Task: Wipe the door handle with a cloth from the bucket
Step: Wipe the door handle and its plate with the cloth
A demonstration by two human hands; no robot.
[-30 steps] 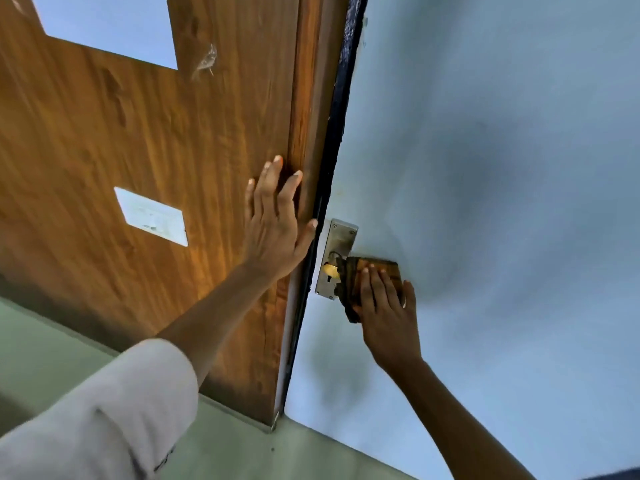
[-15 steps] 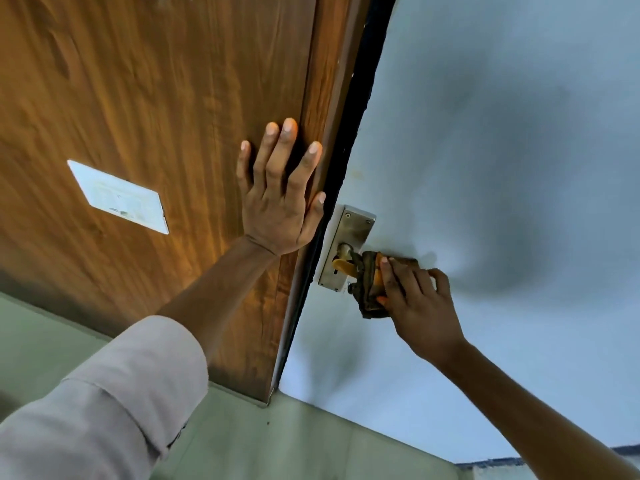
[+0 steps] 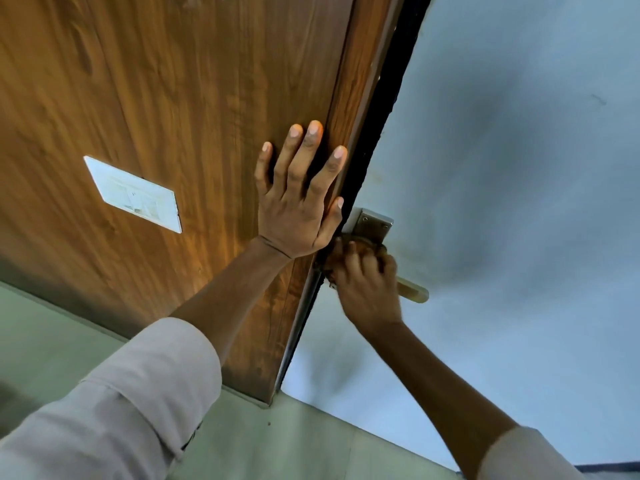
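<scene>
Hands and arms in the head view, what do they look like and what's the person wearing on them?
Both hands, left hand and right hand, are bare, with no gloves, rings or watch visible. Each arm wears a pale, off-white long sleeve pushed up the forearm: the left sleeve shows a folded cuff, the right sleeve only its edge.

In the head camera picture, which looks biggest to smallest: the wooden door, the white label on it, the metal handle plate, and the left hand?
1. Wooden door
2. Left hand, though it sits nearer the camera
3. White label
4. Metal handle plate, partly hidden

White label stuck on wooden panel; pale floor.
</scene>
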